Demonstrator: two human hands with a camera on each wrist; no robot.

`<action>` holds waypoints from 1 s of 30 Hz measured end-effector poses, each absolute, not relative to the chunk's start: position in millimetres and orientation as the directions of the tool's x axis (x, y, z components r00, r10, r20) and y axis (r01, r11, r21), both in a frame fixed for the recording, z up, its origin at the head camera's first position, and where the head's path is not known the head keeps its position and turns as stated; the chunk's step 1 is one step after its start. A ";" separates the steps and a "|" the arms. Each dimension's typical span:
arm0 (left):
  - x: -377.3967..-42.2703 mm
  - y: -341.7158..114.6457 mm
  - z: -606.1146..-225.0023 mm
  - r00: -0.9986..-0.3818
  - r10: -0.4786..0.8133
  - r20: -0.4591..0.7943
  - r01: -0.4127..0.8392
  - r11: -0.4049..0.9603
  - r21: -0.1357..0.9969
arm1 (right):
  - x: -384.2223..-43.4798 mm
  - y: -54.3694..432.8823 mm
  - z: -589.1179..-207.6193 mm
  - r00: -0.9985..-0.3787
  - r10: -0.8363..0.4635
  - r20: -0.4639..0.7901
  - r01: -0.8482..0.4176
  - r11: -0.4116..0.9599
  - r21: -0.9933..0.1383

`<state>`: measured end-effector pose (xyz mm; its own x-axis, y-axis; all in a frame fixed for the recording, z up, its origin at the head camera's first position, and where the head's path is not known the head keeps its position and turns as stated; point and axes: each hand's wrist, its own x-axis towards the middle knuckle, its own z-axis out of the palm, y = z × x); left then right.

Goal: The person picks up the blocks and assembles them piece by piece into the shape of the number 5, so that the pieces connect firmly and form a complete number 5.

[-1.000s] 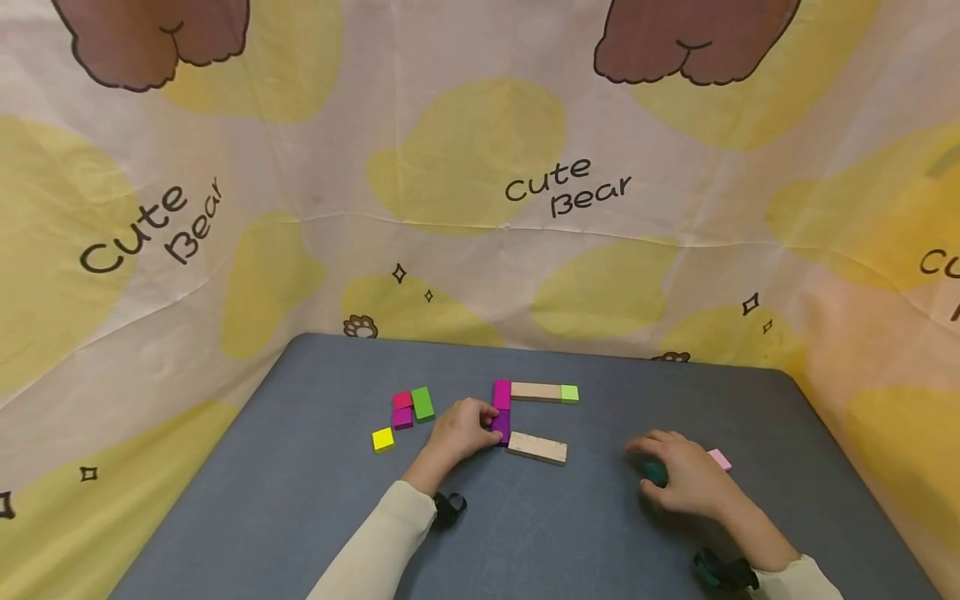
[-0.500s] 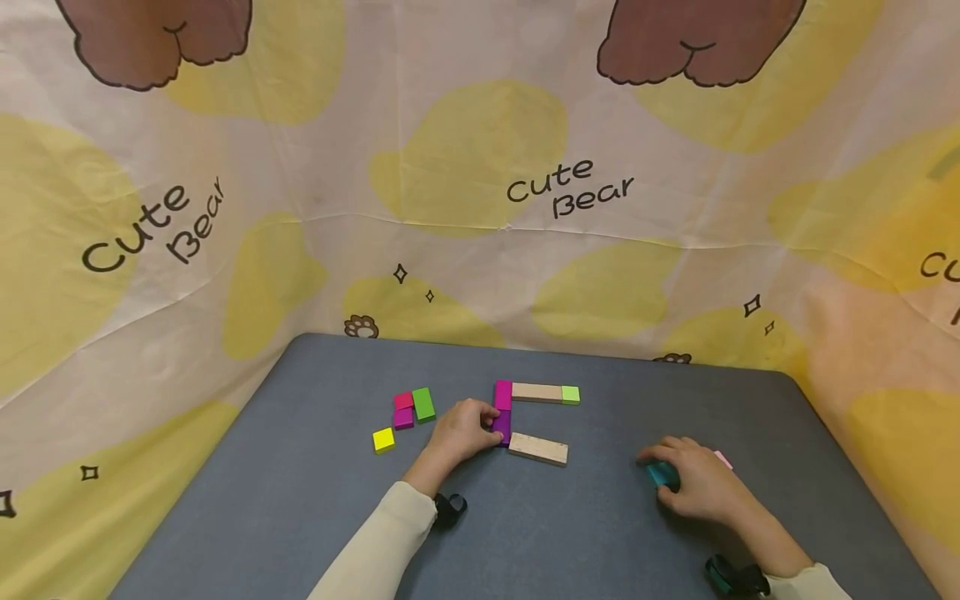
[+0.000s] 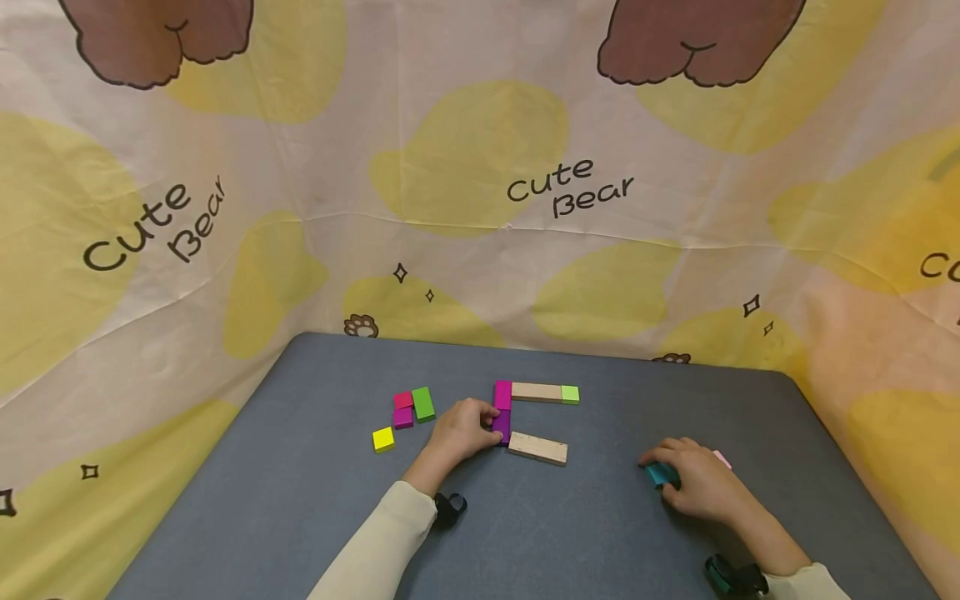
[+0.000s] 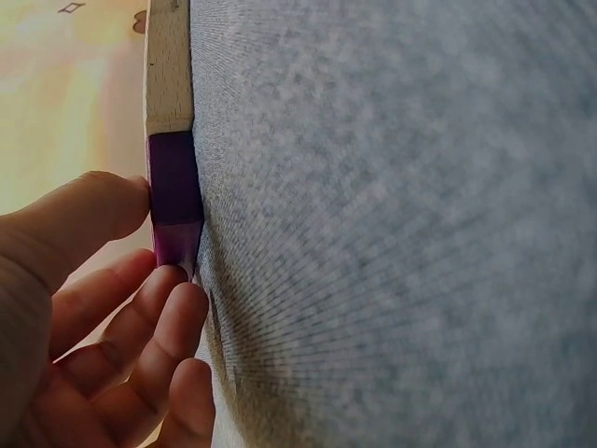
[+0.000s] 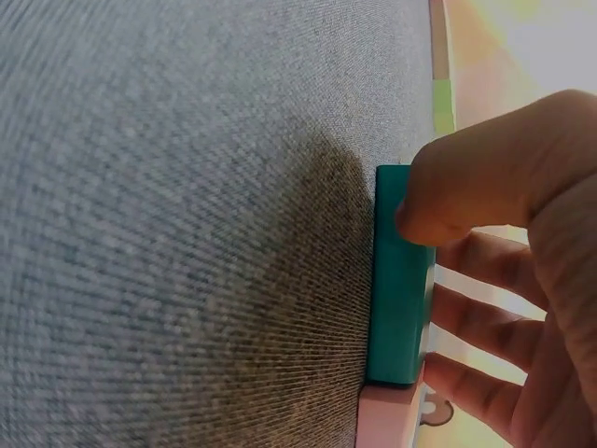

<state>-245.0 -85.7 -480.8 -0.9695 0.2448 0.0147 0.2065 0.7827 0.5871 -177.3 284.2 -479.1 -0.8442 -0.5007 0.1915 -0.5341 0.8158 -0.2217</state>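
My left hand pinches a purple block between thumb and fingers; it lies flat on the table. In the left wrist view this purple block meets the end of a plain wooden block. A magenta block continues the purple one at its far end. On the right side, my right hand grips a teal block with thumb and fingers. The right wrist view shows the teal block lying on the table, its near end against or very close to a pink block.
A wooden plank with a lime cube at its end extends from the magenta block. Another plank lies nearer. Left of my left hand are red, magenta, green and yellow blocks.
My right hand has moved slightly right and nearer to me with the teal block, and now covers more of the pink block. The left hand and its purple block have stayed put.
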 end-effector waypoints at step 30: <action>-243.9 -85.1 -478.7 -0.971 0.238 -0.005 0.190 0.787 0.587 | -187.5 249.2 -475.9 -0.822 -0.504 0.265 -0.560 0.801 -0.211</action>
